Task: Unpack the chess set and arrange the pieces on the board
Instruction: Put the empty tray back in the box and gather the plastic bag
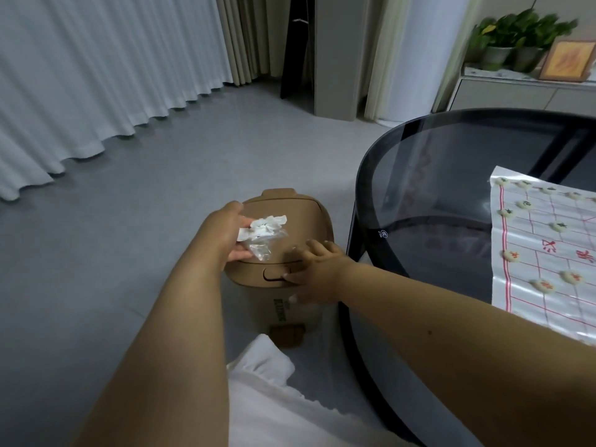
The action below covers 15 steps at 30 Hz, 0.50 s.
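I read this as the tidy-up at the tail of the job: the paper board [545,253] lies spread on the round glass table [371,175] at my right, with pale round pieces [543,285] already sitting on its red grid, green-marked ones at the far rows and red-marked ones nearer me. The right part of the board is cut off by the frame, so I can't say the arrangement is complete.

My left hand [225,233] is curled round a crumpled wad of clear plastic wrapping [263,235], holding it just above the lid of a small brown bin [283,221] that stands on the floor beside the table. My right hand [317,272] has its fingers spread and straight, resting on the front of the lid near the dark push slot, with the thumb low on the bin's side.

The next move, as I judge it, calls for pressing or tipping the lid so it opens, then dropping the wrapping in without snagging it on the rim.

Writing: red characters sit in the middle band of the board, too blurred for me to read. A dark printed line runs down the bin's front, illegible from here. A small round mark shows on the table's rim
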Motion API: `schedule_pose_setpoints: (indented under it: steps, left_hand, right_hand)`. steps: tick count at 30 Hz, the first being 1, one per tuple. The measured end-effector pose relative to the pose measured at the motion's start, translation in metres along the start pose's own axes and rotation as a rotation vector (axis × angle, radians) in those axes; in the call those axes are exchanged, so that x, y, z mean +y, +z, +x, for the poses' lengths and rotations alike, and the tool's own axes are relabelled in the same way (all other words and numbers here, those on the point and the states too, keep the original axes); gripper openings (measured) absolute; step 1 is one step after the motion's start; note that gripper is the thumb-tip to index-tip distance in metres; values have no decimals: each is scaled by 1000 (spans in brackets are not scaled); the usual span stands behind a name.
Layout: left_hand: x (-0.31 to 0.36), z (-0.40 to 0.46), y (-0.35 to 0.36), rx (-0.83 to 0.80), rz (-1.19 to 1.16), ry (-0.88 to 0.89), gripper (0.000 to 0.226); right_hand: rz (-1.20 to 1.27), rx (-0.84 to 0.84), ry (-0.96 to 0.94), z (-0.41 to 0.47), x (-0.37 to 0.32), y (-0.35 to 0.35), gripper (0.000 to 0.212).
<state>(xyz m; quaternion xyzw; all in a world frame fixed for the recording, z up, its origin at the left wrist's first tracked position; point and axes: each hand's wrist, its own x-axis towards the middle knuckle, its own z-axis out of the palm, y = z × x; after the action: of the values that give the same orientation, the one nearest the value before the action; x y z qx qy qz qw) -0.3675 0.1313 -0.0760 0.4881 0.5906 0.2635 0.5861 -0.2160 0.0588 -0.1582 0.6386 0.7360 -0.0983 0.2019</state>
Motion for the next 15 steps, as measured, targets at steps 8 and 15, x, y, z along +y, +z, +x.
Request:
schedule_pose_setpoints:
  steps: [8, 15]
  left_hand:
    - [-1, 13, -8, 116, 17, -15, 25]
    - [1, 30, -22, 236, 123, -207, 22]
  right_hand:
    - [-32, 83, -6, 0, -3, 2, 62]
    - [417, 450, 53, -6, 1, -24, 49]
